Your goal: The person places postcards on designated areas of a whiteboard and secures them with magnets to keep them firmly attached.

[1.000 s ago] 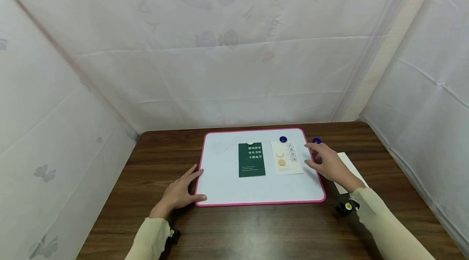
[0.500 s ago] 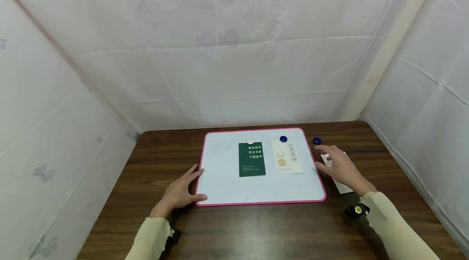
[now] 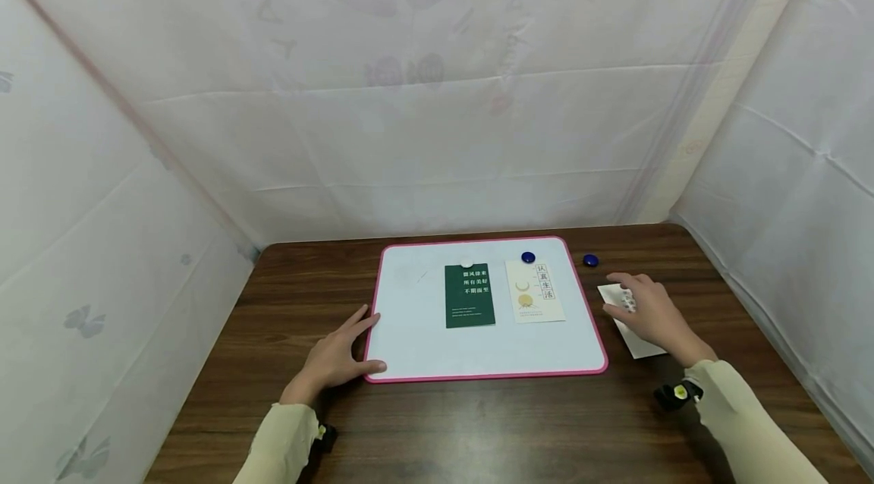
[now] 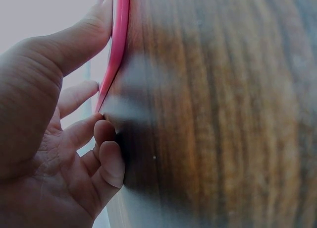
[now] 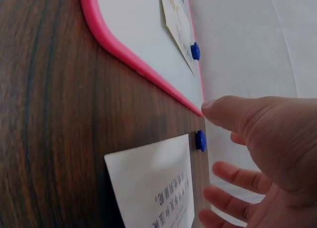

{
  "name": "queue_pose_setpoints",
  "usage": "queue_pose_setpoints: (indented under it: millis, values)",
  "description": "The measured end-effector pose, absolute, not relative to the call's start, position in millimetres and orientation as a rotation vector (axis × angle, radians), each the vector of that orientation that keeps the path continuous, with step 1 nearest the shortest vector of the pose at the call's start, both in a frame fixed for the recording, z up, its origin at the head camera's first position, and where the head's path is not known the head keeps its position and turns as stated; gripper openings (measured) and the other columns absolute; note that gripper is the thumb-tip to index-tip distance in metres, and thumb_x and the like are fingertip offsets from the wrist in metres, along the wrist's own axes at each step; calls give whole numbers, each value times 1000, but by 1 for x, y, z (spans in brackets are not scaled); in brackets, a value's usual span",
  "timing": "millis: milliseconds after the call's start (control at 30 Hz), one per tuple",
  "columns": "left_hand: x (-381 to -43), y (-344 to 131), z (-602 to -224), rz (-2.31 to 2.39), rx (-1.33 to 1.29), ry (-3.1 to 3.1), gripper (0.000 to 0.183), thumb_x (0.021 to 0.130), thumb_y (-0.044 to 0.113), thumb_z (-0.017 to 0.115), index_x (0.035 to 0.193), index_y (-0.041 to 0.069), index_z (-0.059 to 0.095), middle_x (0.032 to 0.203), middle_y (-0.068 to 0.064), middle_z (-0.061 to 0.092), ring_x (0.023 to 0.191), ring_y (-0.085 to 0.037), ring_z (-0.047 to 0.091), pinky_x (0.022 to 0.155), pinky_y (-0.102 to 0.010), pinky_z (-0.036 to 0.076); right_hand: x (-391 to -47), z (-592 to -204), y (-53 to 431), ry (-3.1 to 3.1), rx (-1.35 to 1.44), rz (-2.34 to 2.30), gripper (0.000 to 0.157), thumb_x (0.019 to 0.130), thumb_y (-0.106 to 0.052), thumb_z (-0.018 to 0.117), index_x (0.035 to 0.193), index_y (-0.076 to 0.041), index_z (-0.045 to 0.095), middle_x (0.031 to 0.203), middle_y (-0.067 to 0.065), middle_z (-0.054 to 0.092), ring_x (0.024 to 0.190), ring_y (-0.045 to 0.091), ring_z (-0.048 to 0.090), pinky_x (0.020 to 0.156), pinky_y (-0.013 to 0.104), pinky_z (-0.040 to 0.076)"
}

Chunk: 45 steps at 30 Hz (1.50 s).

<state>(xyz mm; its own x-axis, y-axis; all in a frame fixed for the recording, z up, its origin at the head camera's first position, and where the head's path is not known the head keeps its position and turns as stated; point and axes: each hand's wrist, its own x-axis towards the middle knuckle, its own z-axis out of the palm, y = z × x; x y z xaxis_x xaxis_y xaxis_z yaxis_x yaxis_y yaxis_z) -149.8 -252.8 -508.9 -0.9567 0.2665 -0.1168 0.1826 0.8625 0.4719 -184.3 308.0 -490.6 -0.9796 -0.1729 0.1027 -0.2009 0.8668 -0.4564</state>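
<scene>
A whiteboard (image 3: pixel 416 351) with a pink rim lies on the table. My left hand (image 3: pixel 332 359) rests at its left edge, thumb and fingertips on the rim; the left wrist view shows the thumb on the pink rim (image 4: pixel 119 34). On the board are a green card (image 3: pixel 470 309) under a white magnet (image 3: pixel 466 264) and a cream card (image 3: pixel 519 313) under a blue magnet (image 3: pixel 528 257). My right hand (image 3: pixel 652 311) hovers, fingers spread, over a white card (image 3: pixel 638 347) printed with dark characters, right of the board. Nothing shows between its fingers.
A second blue magnet (image 3: pixel 590 260) lies on the wooden table (image 3: pixel 471 431) beyond the white card. White cloth (image 3: pixel 451 158) hangs behind the table and along both sides.
My right hand has moved right, from the board's right edge to over the white card, uncovering the loose blue magnet and the card's printing. The left hand stays put.
</scene>
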Motion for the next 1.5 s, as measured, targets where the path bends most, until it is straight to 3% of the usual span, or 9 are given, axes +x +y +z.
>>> queue_pose_setpoints:
  millis: [533,1067,1500]
  values:
    - [-149,-252,-507,684,344,2853,94,81,58,82,158,20,44,169,-10,26,138,-51,45,101,-78,34,-177,-494,325,-3094,93,627,63,92,-28,76,143,-2,49,134,42,42,112,64,41,79,72,42]
    - [-150,-252,-508,684,345,2858,93,81,56,82,158,20,45,169,-10,27,137,-50,47,100,-78,36,-172,-487,328,-3254,-120,596,72,94,-36,73,147,2,42,138,46,33,119,70,31,86,81,36]
    - [-151,-253,-508,684,342,2852,93,81,58,82,158,21,44,169,-9,26,138,-50,46,101,-78,34,-173,-490,329,-3292,-185,585,74,93,-37,74,146,3,42,136,46,34,120,69,31,87,80,38]
